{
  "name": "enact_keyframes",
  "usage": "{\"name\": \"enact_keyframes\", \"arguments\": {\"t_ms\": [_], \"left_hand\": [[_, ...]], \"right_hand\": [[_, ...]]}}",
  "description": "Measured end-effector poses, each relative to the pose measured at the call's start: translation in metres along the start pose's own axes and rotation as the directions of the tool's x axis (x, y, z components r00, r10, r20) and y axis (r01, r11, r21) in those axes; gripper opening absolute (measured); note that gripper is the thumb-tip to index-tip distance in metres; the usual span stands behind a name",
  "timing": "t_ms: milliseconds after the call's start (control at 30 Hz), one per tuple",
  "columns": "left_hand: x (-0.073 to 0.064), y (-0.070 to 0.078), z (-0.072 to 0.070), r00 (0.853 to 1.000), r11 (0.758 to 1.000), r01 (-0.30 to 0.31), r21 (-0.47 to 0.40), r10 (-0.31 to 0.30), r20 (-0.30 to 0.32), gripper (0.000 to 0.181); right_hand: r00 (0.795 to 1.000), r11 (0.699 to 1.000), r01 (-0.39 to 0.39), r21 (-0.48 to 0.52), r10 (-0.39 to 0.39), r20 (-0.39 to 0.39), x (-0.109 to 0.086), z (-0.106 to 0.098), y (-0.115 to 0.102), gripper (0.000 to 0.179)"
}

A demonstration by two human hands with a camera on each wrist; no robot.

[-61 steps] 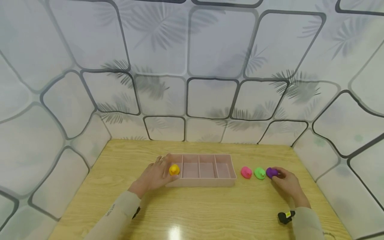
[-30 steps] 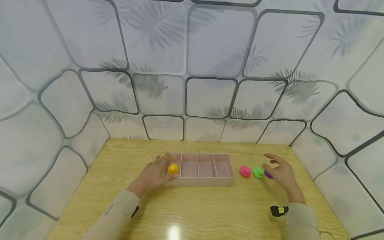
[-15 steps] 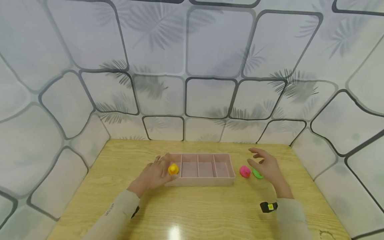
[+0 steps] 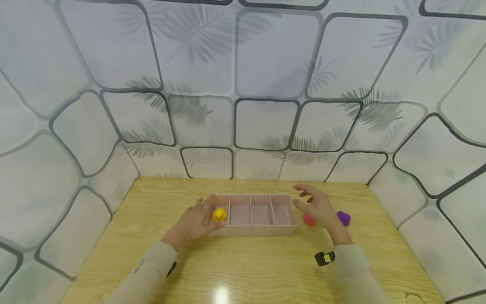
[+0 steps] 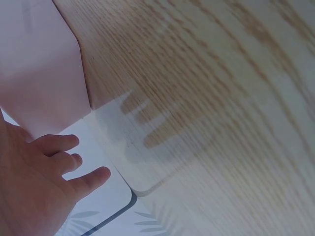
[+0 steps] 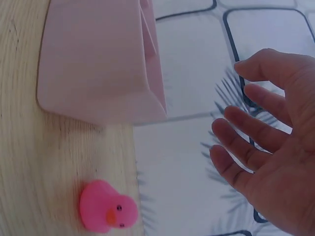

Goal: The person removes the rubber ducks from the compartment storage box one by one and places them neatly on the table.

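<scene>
My left hand (image 4: 193, 221) holds the left end of a pink divided storage box (image 4: 252, 230), its thumb at the front rim and a finger along the back corner. In the left wrist view, several fingers (image 5: 91, 182) stick out beside the box's end wall. A yellow rubber duck (image 4: 219, 215) sits in the leftmost compartment. My right hand (image 4: 315, 207) hovers near the box's right end with relaxed, parted fingers and holds nothing. Partly under it in the head view is a pink rubber duck (image 4: 309, 219), fully visible in the right wrist view (image 6: 106, 206). The green duck is hidden.
A purple rubber duck (image 4: 343, 218) lies on the wooden table (image 4: 265, 270) to the right of my right wrist. Patterned walls (image 4: 265, 126) enclose the table at the back and both sides.
My right hand has let go of the purple duck and moved left over the green and pink ducks toward the box. My left hand stays at the box's left end.
</scene>
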State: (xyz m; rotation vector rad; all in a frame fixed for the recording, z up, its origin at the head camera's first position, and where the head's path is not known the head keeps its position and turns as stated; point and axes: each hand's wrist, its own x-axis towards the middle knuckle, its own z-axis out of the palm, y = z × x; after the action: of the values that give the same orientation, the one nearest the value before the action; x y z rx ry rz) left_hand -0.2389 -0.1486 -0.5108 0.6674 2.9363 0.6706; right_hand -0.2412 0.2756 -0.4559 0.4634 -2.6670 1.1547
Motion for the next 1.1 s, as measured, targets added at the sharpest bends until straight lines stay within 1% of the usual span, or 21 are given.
{"name": "enact_keyframes", "arguments": {"t_ms": [133,267,433,700,833,933,1000,1100], "left_hand": [[0.000,0.000,0.000,1.000,1.000,-0.008,-0.002,0.008,-0.007,0.102],[0.000,0.000,0.000,1.000,1.000,-0.016,-0.001,0.016,-0.015,0.102],[0.000,0.000,0.000,1.000,1.000,-0.018,0.004,0.018,-0.019,0.102],[-0.001,0.002,-0.002,1.000,1.000,-0.013,0.005,0.013,-0.017,0.101],[-0.001,0.002,-0.002,1.000,1.000,-0.012,-0.003,0.012,-0.013,0.099],[-0.001,0.002,-0.002,1.000,1.000,-0.003,-0.006,0.003,0.001,0.100],[-0.001,0.001,-0.001,1.000,1.000,-0.001,-0.005,0.001,0.001,0.100],[-0.001,0.001,-0.001,1.000,1.000,0.005,-0.002,-0.005,-0.001,0.100]], "right_hand": [[0.999,0.999,0.051,-0.012,-0.051,0.014,0.004,0.010,-0.007,0.046],[0.996,0.996,0.081,-0.023,-0.080,0.034,0.007,0.018,-0.016,0.045],[0.995,0.996,0.084,0.011,-0.085,0.059,0.011,0.027,-0.026,0.044],[0.991,0.996,0.086,0.036,-0.089,0.102,0.022,0.045,-0.039,0.044],[0.986,0.995,0.098,0.031,-0.101,0.131,0.026,0.054,-0.048,0.043],[0.980,0.993,0.112,0.044,-0.117,0.158,0.029,0.060,-0.055,0.043],[0.977,0.992,0.109,0.058,-0.117,0.178,0.031,0.065,-0.060,0.044],[0.974,0.994,0.097,0.054,-0.106,0.199,0.034,0.072,-0.065,0.045]]}}
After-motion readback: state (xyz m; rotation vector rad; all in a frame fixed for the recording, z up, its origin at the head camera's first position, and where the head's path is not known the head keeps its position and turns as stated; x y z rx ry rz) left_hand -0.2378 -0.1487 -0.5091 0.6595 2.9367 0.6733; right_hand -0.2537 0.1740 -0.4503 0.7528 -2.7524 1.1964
